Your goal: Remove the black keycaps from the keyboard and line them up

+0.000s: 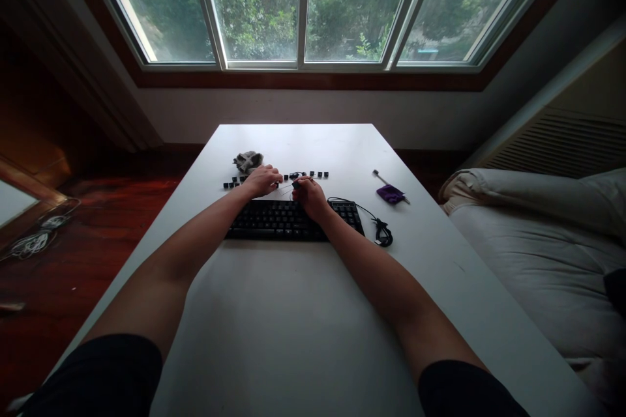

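A black keyboard (278, 223) lies across the white table, partly covered by my forearms. Just behind its back edge, my right hand (309, 195) is closed, with a small dark block like a keycap (295, 185) at its fingertips. Thin pale lines, perhaps wire, show beside that block; their kind is unclear. My left hand (264, 180) reaches down to the tabletop with fingers extended, among loose black keycaps (228, 185). More keycaps (319, 174) stand in a row behind my right hand. What lies under my left fingers is partly hidden.
A crumpled grey cloth (248, 160) sits behind my left hand. To the right are a purple cloth or pouch (391, 193), a small brush-like stick (379, 176) and the bundled cable (383, 232). A pale sofa (518, 260) borders the table (293, 313) on the right.
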A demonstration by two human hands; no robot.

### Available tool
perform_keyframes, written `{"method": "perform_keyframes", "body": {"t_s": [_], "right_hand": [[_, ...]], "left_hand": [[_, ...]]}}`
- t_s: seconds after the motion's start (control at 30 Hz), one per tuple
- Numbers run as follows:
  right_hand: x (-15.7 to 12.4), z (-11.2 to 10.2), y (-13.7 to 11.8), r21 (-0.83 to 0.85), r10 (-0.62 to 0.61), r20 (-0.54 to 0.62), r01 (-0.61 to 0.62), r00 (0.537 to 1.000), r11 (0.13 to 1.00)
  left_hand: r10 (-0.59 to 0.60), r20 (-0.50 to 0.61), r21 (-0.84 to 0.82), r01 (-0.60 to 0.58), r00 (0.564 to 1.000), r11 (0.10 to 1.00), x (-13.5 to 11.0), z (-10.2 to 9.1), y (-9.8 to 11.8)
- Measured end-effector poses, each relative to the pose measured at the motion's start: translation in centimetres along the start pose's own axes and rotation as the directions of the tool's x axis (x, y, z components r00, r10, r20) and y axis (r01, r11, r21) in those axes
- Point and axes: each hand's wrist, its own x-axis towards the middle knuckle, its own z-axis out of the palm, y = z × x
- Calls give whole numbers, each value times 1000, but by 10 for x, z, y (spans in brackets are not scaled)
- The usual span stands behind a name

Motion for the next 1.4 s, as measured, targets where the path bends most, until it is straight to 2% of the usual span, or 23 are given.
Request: {"method": "perform_keyframes", "body": {"t_s": [0.13,0.23,0.37,0.47,0.57,0.67,0.77,0.93,1.07,1.13,1.2,1.3,1.4], "right_hand": [[-1,3,-3,-70,-34,-2,34,999,997],[2,4,-6,-260,-117,73,132,990,957],[6,6,-6,-483,-190,185,258,964,837],[3,9,-6,-595,-197,216,289,956,750],[-5,14,-7,-706,-186,229,295,955,644],[-13,20,-6,-769,-217,225,310,950,559],[-15,25,-3,-767,-221,214,303,952,565],[-9,30,6,-714,-224,170,277,960,643],[2,28,11,-645,-86,101,132,991,753],[3,27,13,-634,-38,74,77,997,770],[1,29,14,-665,-70,100,119,993,737],[-6,36,13,-727,-164,226,279,960,627],[-11,40,7,-749,-166,325,360,931,556]], "left_hand": [[-49,-53,-45,46,997,998,-6,-1,4],[-75,-92,-116,64,993,991,-16,-5,8],[-103,-22,-283,92,994,955,-38,-11,13],[-121,44,-376,128,992,918,-56,-16,19],[-105,75,-406,127,992,905,-69,-19,25],[-105,49,-397,116,993,911,-76,-20,31],[-114,40,-383,121,993,916,-77,-18,32],[-117,30,-349,120,993,929,-77,-15,29],[-107,50,-360,118,993,926,-76,-14,28],[-97,62,-366,113,993,924,-75,-14,28],[-85,69,-374,105,994,921,-74,-15,28],[-83,70,-381,104,994,919,-75,-17,27],[-93,79,-382,117,992,917,-76,-18,26]]}}
